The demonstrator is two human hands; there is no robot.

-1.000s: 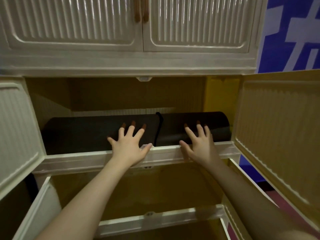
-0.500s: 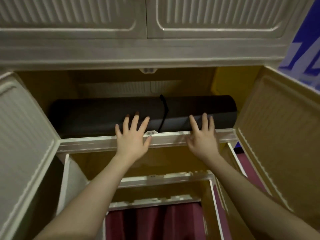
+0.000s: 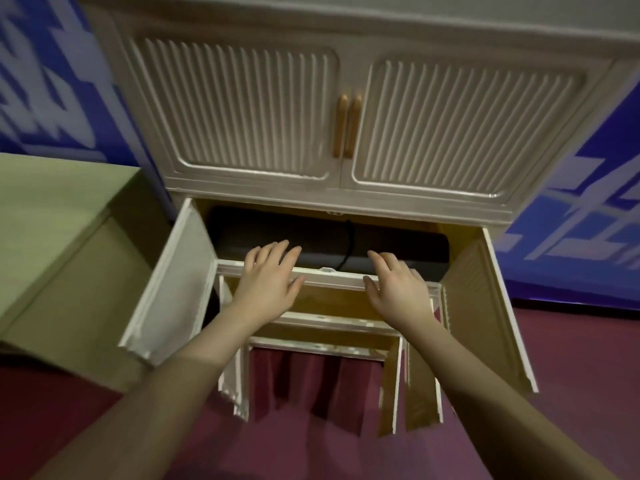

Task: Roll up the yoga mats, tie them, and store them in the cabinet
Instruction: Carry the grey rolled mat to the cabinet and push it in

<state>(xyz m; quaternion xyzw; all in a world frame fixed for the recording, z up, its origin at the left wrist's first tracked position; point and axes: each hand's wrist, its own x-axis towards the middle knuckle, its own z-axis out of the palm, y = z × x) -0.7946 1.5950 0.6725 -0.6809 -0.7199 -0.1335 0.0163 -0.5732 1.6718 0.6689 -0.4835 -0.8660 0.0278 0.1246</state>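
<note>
1. Since the earlier frame the view is pulling back and upward: the closed upper doors (image 3: 329, 119) with their tan handles (image 3: 347, 126) are now showing in full, and both hands are drawing back from the mat toward the shelf rail (image 3: 325, 273)
2. Left hand (image 3: 268, 278): lying flat and unclenched, fingers splayed, palm over the rail, fingertips reaching the mat; grasping nothing
3. Right hand (image 3: 398, 289): likewise flat and loose, resting at the rail, holding nothing
4. Rolled yoga mat (image 3: 311, 237): lying lengthwise on the cabinet shelf, a long dark matte cylinder bound near its middle by a black strap (image 3: 348, 244)
5. Progress, as judged: this mat is looking rolled, tied and stored; whether others are waiting is not showing, and the lower doors (image 3: 173, 282) are standing open, presumably awaiting closing
6. Cabinet (image 3: 346, 199): cream glossy plastic, ribbed panels, yellowish interior; maroon floor (image 3: 311, 452) beneath
</note>
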